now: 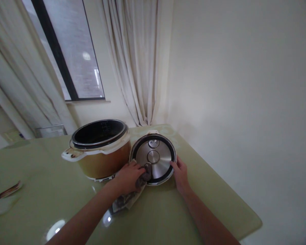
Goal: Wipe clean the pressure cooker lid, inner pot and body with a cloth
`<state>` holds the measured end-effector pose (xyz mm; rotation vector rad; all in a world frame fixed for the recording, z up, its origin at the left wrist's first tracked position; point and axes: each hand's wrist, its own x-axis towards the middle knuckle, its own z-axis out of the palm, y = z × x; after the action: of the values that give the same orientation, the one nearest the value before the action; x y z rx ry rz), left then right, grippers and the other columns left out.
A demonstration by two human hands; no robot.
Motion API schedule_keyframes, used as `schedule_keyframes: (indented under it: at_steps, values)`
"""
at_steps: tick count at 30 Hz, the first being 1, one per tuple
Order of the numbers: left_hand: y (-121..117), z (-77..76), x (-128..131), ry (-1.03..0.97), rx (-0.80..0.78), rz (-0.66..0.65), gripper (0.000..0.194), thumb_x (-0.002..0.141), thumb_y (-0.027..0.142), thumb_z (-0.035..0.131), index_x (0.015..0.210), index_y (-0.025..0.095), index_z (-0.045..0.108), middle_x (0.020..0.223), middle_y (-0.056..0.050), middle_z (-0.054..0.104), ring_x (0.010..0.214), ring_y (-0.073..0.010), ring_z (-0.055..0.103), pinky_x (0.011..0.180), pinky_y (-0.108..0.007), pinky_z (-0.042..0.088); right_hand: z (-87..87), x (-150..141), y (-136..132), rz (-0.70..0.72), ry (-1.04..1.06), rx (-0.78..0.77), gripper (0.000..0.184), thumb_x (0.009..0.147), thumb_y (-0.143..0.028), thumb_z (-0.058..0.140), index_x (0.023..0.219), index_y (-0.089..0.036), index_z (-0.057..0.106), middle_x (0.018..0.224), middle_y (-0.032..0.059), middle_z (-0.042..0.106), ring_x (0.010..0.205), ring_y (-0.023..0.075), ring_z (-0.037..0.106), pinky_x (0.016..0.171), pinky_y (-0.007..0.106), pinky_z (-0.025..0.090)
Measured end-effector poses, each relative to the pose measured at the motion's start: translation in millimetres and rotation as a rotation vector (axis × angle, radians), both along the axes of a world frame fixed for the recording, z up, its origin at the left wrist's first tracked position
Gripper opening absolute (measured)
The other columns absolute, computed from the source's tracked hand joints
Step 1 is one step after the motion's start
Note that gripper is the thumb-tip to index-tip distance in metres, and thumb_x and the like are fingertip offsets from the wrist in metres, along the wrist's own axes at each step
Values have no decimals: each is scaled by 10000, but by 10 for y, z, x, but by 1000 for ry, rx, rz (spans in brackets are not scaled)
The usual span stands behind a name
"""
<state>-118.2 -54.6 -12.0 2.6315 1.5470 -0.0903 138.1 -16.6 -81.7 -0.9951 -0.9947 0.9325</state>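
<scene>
A round metal pot lid [165,158] with a dark sealing ring stands tilted up on the table, its shiny inner face toward me. My right hand [181,173] grips the lid's right edge, thumb on the rim and fingers behind it. In my left hand [130,177] is a bunched dark grey cloth [145,173], pressed to the lid's lower left; part of the cloth hangs below my wrist. Just left of the lid sits an electric cooker [105,161] with a golden-brown body and white handles. Its dark inner pot [99,132] is uncovered.
The glossy green table [173,214] has its right edge near a white wall. At the far left lies a small flat item [6,192] I cannot identify. Pale curtains [135,61] and a window [73,51] are behind the table.
</scene>
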Motion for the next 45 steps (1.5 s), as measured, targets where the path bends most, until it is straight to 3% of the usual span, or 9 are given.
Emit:
schedule_keyframes:
  at_steps: [5,11,16,19,23,27,34,39,45]
  values:
    - [-17,-120,101,-36,87,-8,501,754,531,890,1151,267,738,1192,-81,780,1216,-362,658,1062,-522,491,13,-4,-20,-36,-62,15,354,766,-391,686,1044,-211,814,1027,52,823,937,281,697,854,367,543]
    - [-192,-296,489,-90,180,9,453,906,576,736,1186,220,726,1201,-132,762,1208,-365,651,1073,-545,453,-91,-32,-60,-180,-187,10,276,808,-439,641,958,-240,760,950,50,790,873,268,663,824,367,515]
    - [-314,-441,962,-218,237,128,402,974,521,644,1229,218,714,1261,-144,745,1210,-361,637,1051,-558,451,-210,-21,-116,-305,-266,-20,222,831,-422,607,911,-253,727,853,40,755,798,259,633,773,368,505]
    - [-333,-431,1118,-211,218,101,328,961,389,651,1229,207,704,1271,-143,738,1214,-354,632,1058,-556,443,-267,49,-66,-294,-236,-68,175,796,-424,634,806,-265,707,774,24,730,750,248,616,703,352,505]
    - [-304,-384,996,-141,161,-50,334,886,269,706,1216,221,691,1255,-122,739,1240,-344,622,1093,-539,420,-249,166,28,-200,-59,-136,228,780,-480,679,805,-253,694,730,-5,710,685,225,624,620,329,507]
    - [-229,-331,662,-106,136,-191,400,835,253,756,1227,266,677,1268,-84,738,1246,-319,619,1098,-510,411,-134,300,73,-218,52,-106,396,741,-494,731,1019,-212,743,953,48,805,865,261,724,751,354,573]
    - [-79,-295,186,-163,114,-168,481,806,168,773,1248,343,699,1297,0,743,1324,-261,578,1113,-444,386,-22,378,29,-266,-198,-19,672,822,-548,689,1367,-155,683,1039,115,807,920,295,726,836,419,560]
    - [-132,-434,217,-195,185,-46,438,907,508,784,1283,306,686,1354,-60,721,1338,-324,551,1123,-518,383,-84,260,-30,-330,-320,85,546,939,-519,517,1327,-183,704,1321,150,756,1240,314,662,1081,446,479]
    - [-271,-430,542,-164,223,-45,463,980,576,678,1318,259,675,1328,-101,714,1302,-358,551,1092,-566,393,-185,117,-122,-408,-340,65,582,986,-499,444,1426,-160,617,1372,181,716,1250,312,652,1060,423,472]
